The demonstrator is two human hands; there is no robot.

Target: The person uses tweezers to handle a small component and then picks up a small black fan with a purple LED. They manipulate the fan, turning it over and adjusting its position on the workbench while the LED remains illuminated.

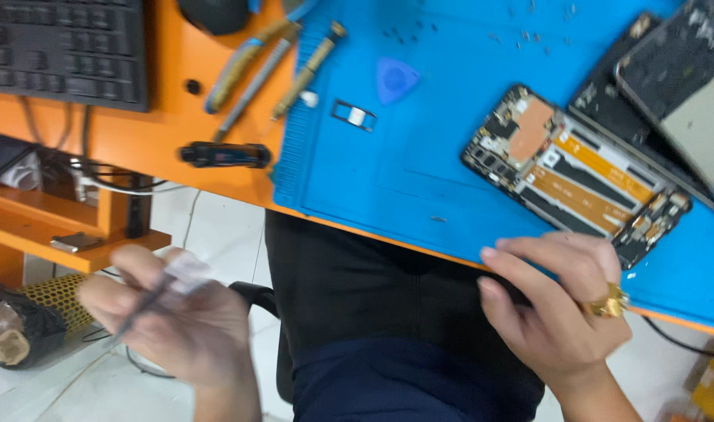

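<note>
Tweezers [142, 309], thin and dark, sit pinched in the left hand [181, 324], which hangs off the worktop's front edge, above the white floor tiles and beside the person's lap. The fingers are closed narrowly around them, along with something pale and translucent, perhaps a scrap of film; motion blur makes it too soft to name. The right hand [564, 301], a gold ring on one finger, holds nothing: its fingers are loosely curled and rest at the near edge of the blue mat [419, 156], just beside the lower corner of the opened phone [579, 176].

That phone lies back-off and skewed on the mat, its circuit boards and orange flex strips bare. Any small piece gripped out over the floor could, I judge, slip from the tips and be lost among the tiles. The right hand's closeness to the exposed board risks a nudge that shifts the phone or strains a flex. Loose screws [529, 35] are scattered at the mat's far side, apt to roll if the mat is jolted. A blue triangular pick [394, 78], a small tray part [354, 116] and a row of hand tools [271, 66] lie farther off, with a keyboard [64, 47] at the far left.
</note>
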